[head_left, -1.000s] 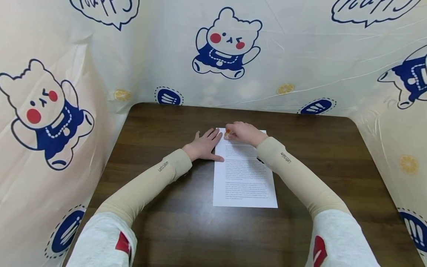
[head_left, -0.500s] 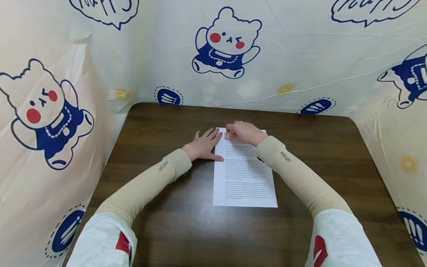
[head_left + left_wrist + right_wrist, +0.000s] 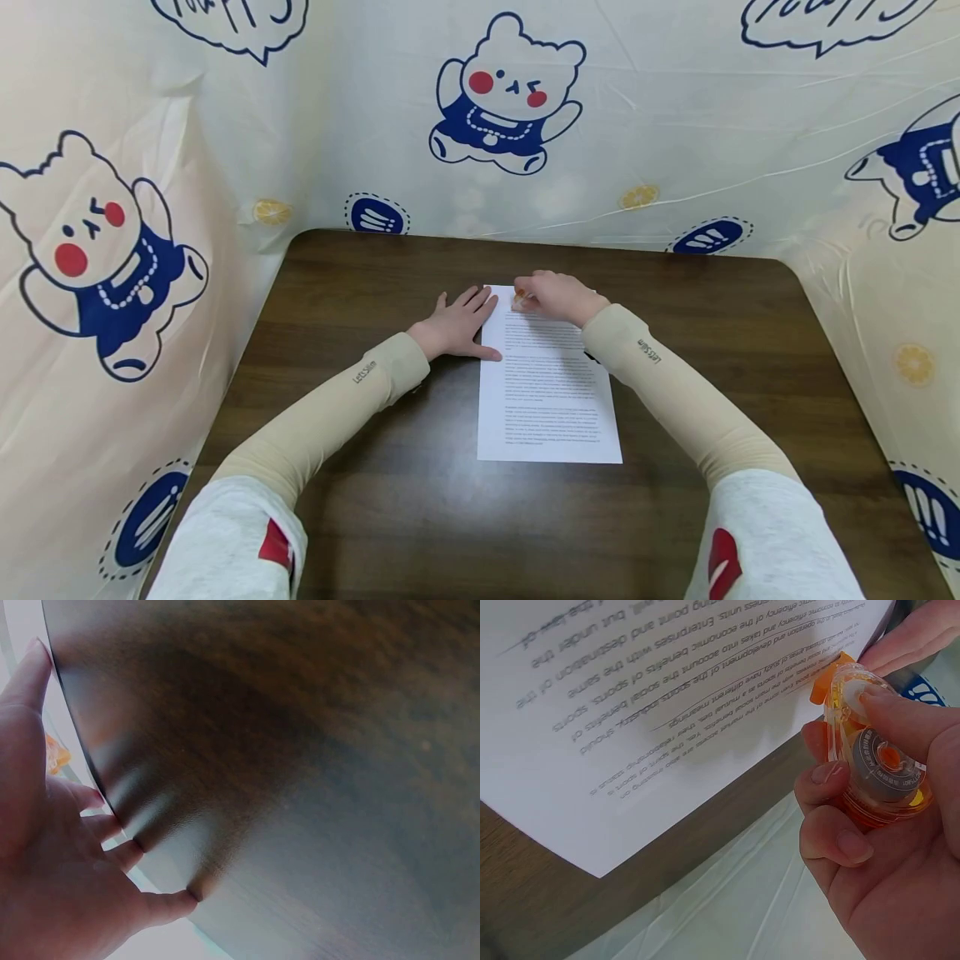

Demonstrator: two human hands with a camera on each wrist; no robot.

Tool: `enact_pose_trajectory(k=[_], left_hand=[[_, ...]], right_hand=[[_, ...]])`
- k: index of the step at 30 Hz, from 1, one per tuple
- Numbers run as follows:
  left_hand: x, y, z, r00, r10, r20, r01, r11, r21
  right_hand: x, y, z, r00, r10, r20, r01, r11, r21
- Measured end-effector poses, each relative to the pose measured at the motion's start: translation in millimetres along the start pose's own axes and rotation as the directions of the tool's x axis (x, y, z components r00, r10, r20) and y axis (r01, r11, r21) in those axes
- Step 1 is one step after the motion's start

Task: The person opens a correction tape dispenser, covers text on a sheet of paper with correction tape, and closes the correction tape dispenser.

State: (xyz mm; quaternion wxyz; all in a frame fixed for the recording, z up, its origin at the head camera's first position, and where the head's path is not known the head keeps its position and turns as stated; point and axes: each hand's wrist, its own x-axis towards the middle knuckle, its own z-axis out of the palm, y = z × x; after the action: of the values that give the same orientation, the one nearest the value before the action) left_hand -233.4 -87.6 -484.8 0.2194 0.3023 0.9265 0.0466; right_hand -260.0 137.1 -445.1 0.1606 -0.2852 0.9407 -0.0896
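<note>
A white sheet of printed paper (image 3: 551, 417) lies on the brown wooden table (image 3: 450, 533). My left hand (image 3: 455, 325) rests with spread fingers along the sheet's upper left edge; its fingertips touch the paper and tabletop. In my right hand (image 3: 558, 297) is a clear orange correction tape (image 3: 881, 765), gripped between the thumb and curled fingers. Its orange tip end (image 3: 826, 679) is close over the far end of the page, near the upper lines of text. Some lines of print look underlined in the right wrist view.
A pale curtain (image 3: 637, 108) with bear cartoons hangs around the table's back and sides. Beige sleeves (image 3: 315, 408) cover both forearms. The table's back edge runs just beyond the paper.
My right hand has shifted slightly rightward along the top of the page with the correction tape. The left hand stays in place on the sheet's edge.
</note>
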Motion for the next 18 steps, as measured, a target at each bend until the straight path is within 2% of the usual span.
enact_pose_trajectory(k=[18], left_hand=[[1.2,-1.2,0.3,1.0,0.004,0.001,-0.004,1.0,-0.007]], right_hand=[[-9,12,1,1.0,0.023,-0.006,-0.024,0.999,-0.025]])
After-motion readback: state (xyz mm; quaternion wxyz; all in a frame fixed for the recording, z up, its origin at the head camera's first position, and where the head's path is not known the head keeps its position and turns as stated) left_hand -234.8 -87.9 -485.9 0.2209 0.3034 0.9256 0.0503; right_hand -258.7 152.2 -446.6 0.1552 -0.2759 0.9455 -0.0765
